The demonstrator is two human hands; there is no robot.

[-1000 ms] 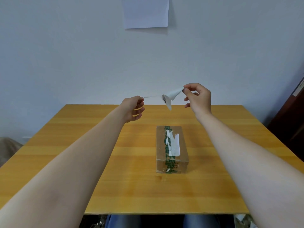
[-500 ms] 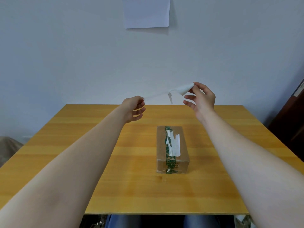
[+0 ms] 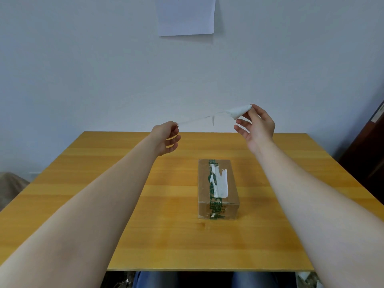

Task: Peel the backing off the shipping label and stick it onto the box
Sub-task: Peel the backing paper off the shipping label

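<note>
A small cardboard box (image 3: 217, 189) lies lengthwise on the wooden table (image 3: 104, 183), with green printed tape and torn white label scraps on its top. Above and beyond it I hold the white shipping label (image 3: 199, 119) stretched edge-on in the air. My left hand (image 3: 166, 138) pinches its left end. My right hand (image 3: 256, 125) pinches the curled white part (image 3: 239, 112) between thumb and forefinger, higher than the left hand. Which layer is backing and which is sticker I cannot tell.
A white sheet of paper (image 3: 186, 15) hangs on the wall above. A dark cabinet (image 3: 369, 154) stands at the right edge of the table. My knees in jeans (image 3: 158, 279) show below the near table edge.
My right hand has moved right and up, pulling the curled part away from the left hand. The label is now stretched out longer and flatter. The left hand has hardly moved.
</note>
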